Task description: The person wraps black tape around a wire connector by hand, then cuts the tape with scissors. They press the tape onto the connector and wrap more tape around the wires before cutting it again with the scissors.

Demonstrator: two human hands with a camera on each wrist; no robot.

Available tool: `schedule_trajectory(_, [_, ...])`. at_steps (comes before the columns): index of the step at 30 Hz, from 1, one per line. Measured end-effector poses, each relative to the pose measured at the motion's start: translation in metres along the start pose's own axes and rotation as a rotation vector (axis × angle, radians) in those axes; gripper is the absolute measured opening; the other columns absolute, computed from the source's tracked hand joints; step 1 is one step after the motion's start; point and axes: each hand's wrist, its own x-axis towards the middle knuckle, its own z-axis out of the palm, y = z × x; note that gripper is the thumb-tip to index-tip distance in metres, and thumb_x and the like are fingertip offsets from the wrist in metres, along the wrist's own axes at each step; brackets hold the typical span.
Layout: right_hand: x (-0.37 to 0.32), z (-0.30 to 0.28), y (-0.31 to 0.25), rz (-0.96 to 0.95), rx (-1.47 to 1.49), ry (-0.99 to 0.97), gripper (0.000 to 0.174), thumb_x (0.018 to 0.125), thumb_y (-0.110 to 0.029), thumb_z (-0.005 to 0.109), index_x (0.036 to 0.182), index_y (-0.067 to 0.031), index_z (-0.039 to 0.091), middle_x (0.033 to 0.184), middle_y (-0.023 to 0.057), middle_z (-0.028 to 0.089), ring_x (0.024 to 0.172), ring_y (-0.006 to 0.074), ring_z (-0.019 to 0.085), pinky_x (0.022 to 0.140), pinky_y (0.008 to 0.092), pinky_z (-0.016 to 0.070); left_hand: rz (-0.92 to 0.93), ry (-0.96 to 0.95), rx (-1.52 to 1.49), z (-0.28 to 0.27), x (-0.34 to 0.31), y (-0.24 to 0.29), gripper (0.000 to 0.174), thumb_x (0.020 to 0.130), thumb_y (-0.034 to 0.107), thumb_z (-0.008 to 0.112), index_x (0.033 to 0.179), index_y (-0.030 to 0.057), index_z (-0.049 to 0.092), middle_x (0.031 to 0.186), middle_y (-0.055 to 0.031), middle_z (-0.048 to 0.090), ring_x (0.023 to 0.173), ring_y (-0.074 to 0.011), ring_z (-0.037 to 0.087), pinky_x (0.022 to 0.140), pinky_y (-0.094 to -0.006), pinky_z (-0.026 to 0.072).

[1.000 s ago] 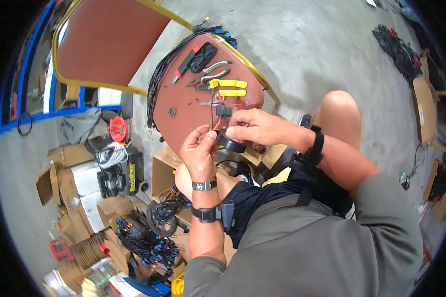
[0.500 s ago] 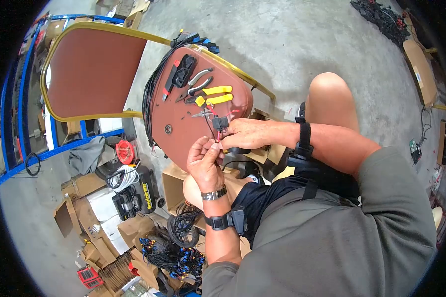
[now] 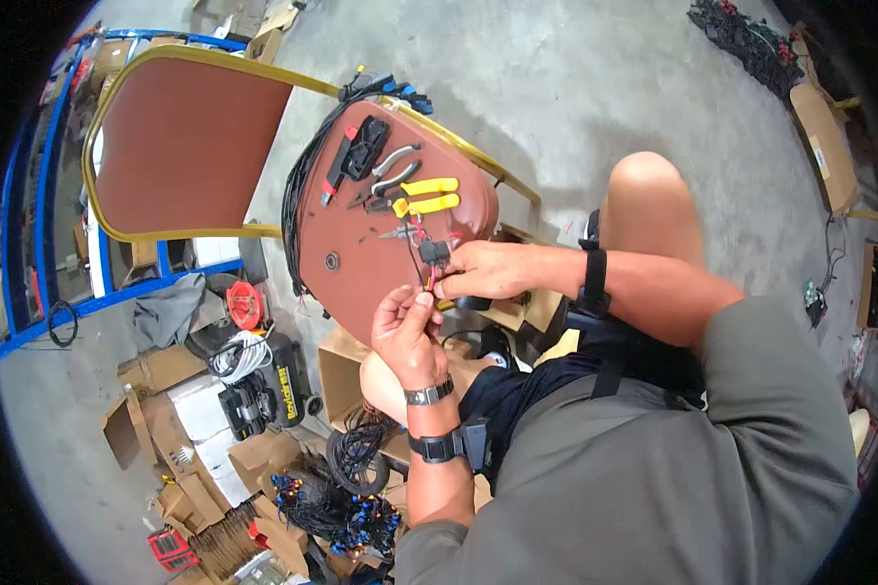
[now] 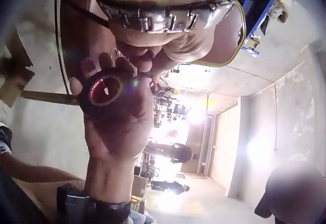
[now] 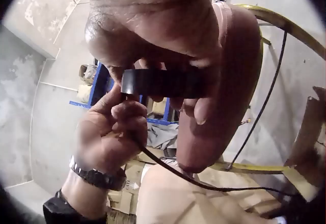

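Observation:
My left hand pinches thin red, yellow and dark wires between thumb and forefinger, above the front edge of a brown chair seat. Just beyond the fingertips, a small black box-shaped connector hangs on these wires. The right hand reaches in from the right, its thumb and forefinger at the same wires. A roll of black tape is held in that hand's curled fingers, against the palm. Close to the left fingertips, a dark cable runs off in the right wrist view.
On the seat lie yellow-handled pliers, grey-handled pliers, a red-and-black utility knife and a small metal ring. Black cables drape over its left edge. Cardboard boxes and a cable bundle stand below.
My hands have drawn closer together at the wires. The tape roll, plainly visible below the right hand earlier, is now mostly covered by it in the head view. The head view has shifted.

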Motion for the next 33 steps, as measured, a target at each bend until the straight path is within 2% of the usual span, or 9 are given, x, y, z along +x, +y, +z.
schedule_trajectory(2, [0.001, -0.003, 0.007, 0.107, 0.01, -0.029, 0.041, 0.097, -0.037, 0.062, 0.119, -0.0024, 0.067, 0.112, 0.0126, 0.07, 0.104, 0.0197, 0.061, 0.097, 0.036, 0.0464, 0.045, -0.02, 0.075, 0.001, -0.001, 0.002, 0.027, 0.083, -0.008, 0.074, 0.106, 0.0022, 0.066, 0.089, -0.0072, 0.071, 0.062, -0.0111, 0.061, 0.05, -0.0199, 0.0436])
schedule_trajectory(5, [0.009, -0.004, 0.017, 0.173, -0.145, 0.002, 0.045, 0.095, -0.039, 0.063, 0.12, -0.0029, 0.067, 0.108, 0.0146, 0.071, 0.1, 0.0228, 0.064, 0.093, 0.0367, 0.0484, 0.098, -0.044, 0.155, -0.005, -0.002, 0.002, 0.033, 0.079, -0.01, 0.077, 0.109, 0.0006, 0.066, 0.091, -0.0045, 0.069, 0.071, -0.0088, 0.061, 0.058, -0.02, 0.0486])
schedule_trajectory(11, [-0.01, -0.037, -0.024, 0.151, -0.609, -0.178, 0.047, 0.09, -0.046, 0.066, 0.094, -0.0004, 0.075, 0.077, 0.0144, 0.072, 0.067, 0.0288, 0.067, 0.066, 0.0382, 0.0532, 0.169, -0.076, 0.277, -0.012, -0.002, 0.003, 0.038, 0.077, -0.012, 0.078, 0.111, -0.0011, 0.067, 0.093, -0.0027, 0.066, 0.08, -0.0091, 0.061, 0.073, -0.0229, 0.053])
schedule_trajectory(13, [-0.025, -0.048, -0.044, 0.18, -0.222, -0.066, 0.031, 0.088, -0.03, 0.071, 0.085, -0.0002, 0.074, 0.068, 0.0065, 0.068, 0.057, 0.0154, 0.061, 0.054, 0.0323, 0.0492, 0.199, -0.108, 0.359, -0.012, -0.007, 0.002, 0.037, 0.078, -0.011, 0.078, 0.111, -0.0013, 0.066, 0.093, -0.0018, 0.066, 0.08, -0.0094, 0.061, 0.074, -0.0244, 0.0529])
schedule_trajectory(17, [-0.025, -0.058, -0.052, -0.222, -0.047, 0.311, 0.019, 0.089, -0.017, 0.068, 0.094, 0.0004, 0.072, 0.077, 0.0043, 0.069, 0.07, 0.0103, 0.062, 0.061, 0.0282, 0.0501, 0.426, -0.291, 0.75, -0.014, -0.015, -0.005, 0.033, 0.079, -0.008, 0.075, 0.11, -0.0002, 0.066, 0.091, -0.0062, 0.067, 0.078, -0.0155, 0.064, 0.072, -0.0294, 0.0532])
schedule_trajectory(18, [-0.022, -0.059, -0.05, -0.254, -0.159, 0.31, 0.027, 0.086, -0.022, 0.068, 0.101, 0.0001, 0.073, 0.088, 0.0119, 0.072, 0.074, 0.0183, 0.068, 0.067, 0.0342, 0.055, 0.517, -0.347, 0.871, -0.003, -0.02, 0.002, 0.031, 0.08, -0.007, 0.074, 0.109, 0.0003, 0.065, 0.09, -0.0081, 0.068, 0.077, -0.0181, 0.065, 0.071, -0.0308, 0.0531])
schedule_trajectory(20, [-0.011, -0.053, -0.031, -0.292, -0.317, 0.234, 0.023, 0.085, -0.017, 0.067, 0.1, -0.0009, 0.072, 0.083, 0.0136, 0.071, 0.076, 0.0242, 0.069, 0.068, 0.0373, 0.0544, 0.758, -0.471, 1.073, 0.008, -0.02, 0.001, 0.03, 0.078, -0.006, 0.072, 0.106, 0.0019, 0.065, 0.089, -0.0145, 0.067, 0.074, -0.0291, 0.066, 0.067, -0.0353, 0.0528])
schedule_trajectory(24, [0.001, -0.039, -0.01, -0.052, -0.803, -0.1, 0.026, 0.084, -0.024, 0.066, 0.096, -0.002, 0.073, 0.085, 0.0204, 0.071, 0.083, 0.0376, 0.07, 0.075, 0.0453, 0.0548, 0.778, -0.59, 1.176, 0.015, -0.026, -0.005, 0.026, 0.078, -0.007, 0.071, 0.102, 0.0017, 0.063, 0.091, -0.0152, 0.068, 0.08, -0.033, 0.068, 0.072, -0.0382, 0.0537])
schedule_trajectory(33, [0.01, -0.018, -0.003, 0.103, -0.953, -0.341, 0.037, 0.09, -0.034, 0.062, 0.098, 0.0003, 0.074, 0.09, 0.0217, 0.072, 0.09, 0.0401, 0.07, 0.079, 0.0475, 0.0544, 0.851, -0.655, 1.291, 0.013, -0.025, -0.01, 0.028, 0.076, -0.006, 0.072, 0.101, 0.005, 0.063, 0.082, -0.0141, 0.067, 0.074, -0.034, 0.066, 0.065, -0.0414, 0.052])
